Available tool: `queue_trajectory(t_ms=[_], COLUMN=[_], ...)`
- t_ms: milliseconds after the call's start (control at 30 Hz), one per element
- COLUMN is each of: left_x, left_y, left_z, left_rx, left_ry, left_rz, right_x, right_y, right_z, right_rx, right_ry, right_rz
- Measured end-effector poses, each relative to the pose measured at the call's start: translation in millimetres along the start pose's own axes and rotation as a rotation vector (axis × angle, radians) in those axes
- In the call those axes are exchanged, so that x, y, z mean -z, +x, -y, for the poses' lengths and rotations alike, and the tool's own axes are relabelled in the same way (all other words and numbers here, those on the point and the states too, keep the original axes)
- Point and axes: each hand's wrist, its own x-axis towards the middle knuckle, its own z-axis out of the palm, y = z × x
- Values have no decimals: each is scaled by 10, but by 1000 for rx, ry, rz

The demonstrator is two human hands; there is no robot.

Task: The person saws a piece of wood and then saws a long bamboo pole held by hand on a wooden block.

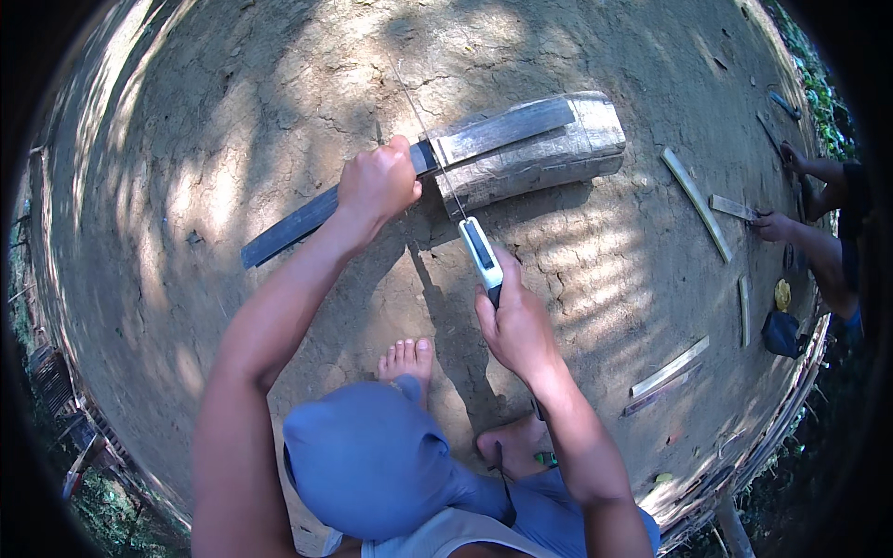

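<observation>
A dark, flat wooden plank [290,228] slants up to the right onto a grey log [558,153] lying on the ground. My left hand [379,181] is closed around the plank just left of the log's end. In my right hand [519,321] is the white and black handle of a handsaw [480,249], its fingers wrapped round the grip. The thin saw blade, seen nearly edge-on, crosses the plank between my left hand and the log. Beyond the blade a length of plank rests along the log's top; I cannot tell whether it is cut through.
At the right edge another person holds a short wood strip [733,206]. A longer pale strip [698,205] lies nearby. Further strips [670,366] lie nearer me on the cracked dirt, with a dark bag-like thing [783,333] beyond. My bare feet [406,365] are below the log.
</observation>
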Motion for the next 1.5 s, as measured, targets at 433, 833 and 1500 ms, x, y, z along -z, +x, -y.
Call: queue_trajectory(t_ms=[433, 833, 1500], left_x=[-330, -412, -394], left_y=[-35, -104, -149], left_z=[96, 102, 145], left_rx=[1, -34, -6], left_ry=[-140, -127, -152], left_rz=[-173, -245, -244], right_x=[-125, -190, -156], right_y=[37, 201, -867], right_z=[27, 240, -204], right_rx=[94, 27, 21], right_ry=[-42, -64, -68], right_rz=[-103, -63, -61])
